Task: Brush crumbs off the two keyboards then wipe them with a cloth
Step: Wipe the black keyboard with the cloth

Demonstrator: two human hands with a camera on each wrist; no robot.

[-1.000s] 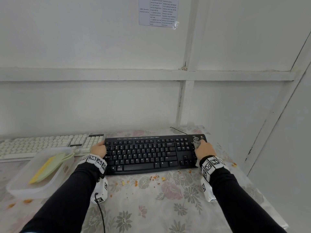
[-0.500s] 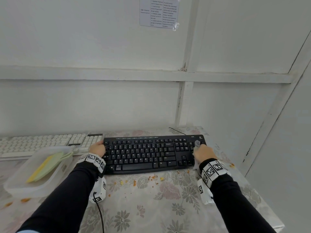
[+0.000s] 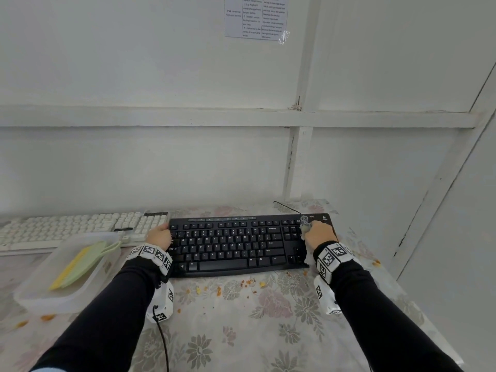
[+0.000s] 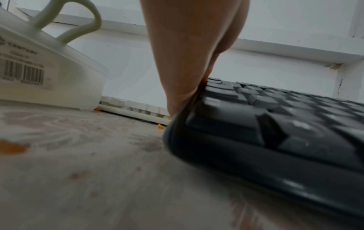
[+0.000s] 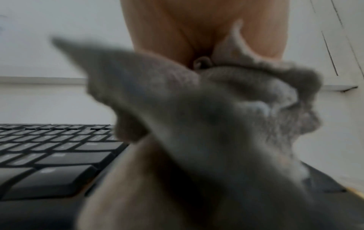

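Note:
A black keyboard [image 3: 236, 242] lies across the flowered tablecloth, with a white keyboard [image 3: 75, 228] to its left. My left hand [image 3: 160, 235] grips the black keyboard's left end; the left wrist view shows the left hand [image 4: 187, 54] pressed against the black keyboard [image 4: 275, 132] at its edge. My right hand [image 3: 318, 234] holds a bunched grey cloth [image 3: 305, 223] on the number pad at the far right corner. In the right wrist view the cloth [image 5: 197, 116] fills the frame under my right hand [image 5: 197, 23], beside the black keyboard [image 5: 49, 155].
A clear plastic container [image 3: 40, 294] at the near left holds a green and yellow brush [image 3: 80, 261]. Orange crumbs [image 3: 247, 284] lie on the cloth-covered table in front of the black keyboard, more at the left edge. A white wall stands close behind; the table edge runs along the right.
My right hand slid the cloth a little toward me over the number pad, then back to the far edge, ending slightly further left. The left hand kept its hold.

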